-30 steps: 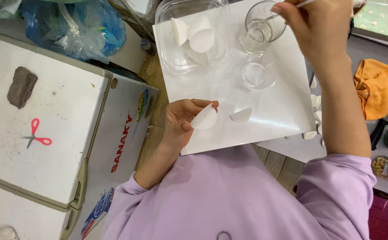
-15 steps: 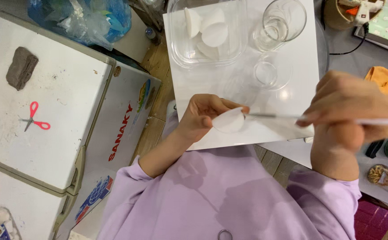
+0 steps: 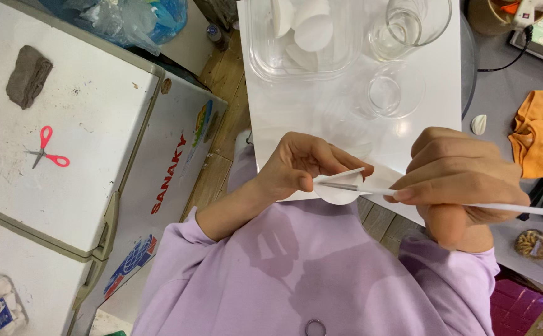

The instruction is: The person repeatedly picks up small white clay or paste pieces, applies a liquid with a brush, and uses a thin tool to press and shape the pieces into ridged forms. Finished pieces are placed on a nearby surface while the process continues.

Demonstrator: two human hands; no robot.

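Close to your chest, over the near edge of the white board [image 3: 433, 118], your left hand [image 3: 293, 168] pinches a small white disc [image 3: 338, 188] between thumb and curled fingers, closed on it. Your right hand [image 3: 461, 186] is curled shut around a long thin white brush [image 3: 408, 194], whose metal end lies across the disc's face. To do this stroke well, it seems wise to keep the disc level, brace both wrists against the board, and draw the tip lightly so the thin disc does not bend or slip. Just beyond your hands, on the board, stand two clear glass cups [image 3: 396, 90], and farther still a clear plastic tub [image 3: 265, 59] holds more white discs [image 3: 312, 31]. Off to your left, well apart, red scissors [image 3: 47, 148] lie on a white chest lid [image 3: 85, 124].
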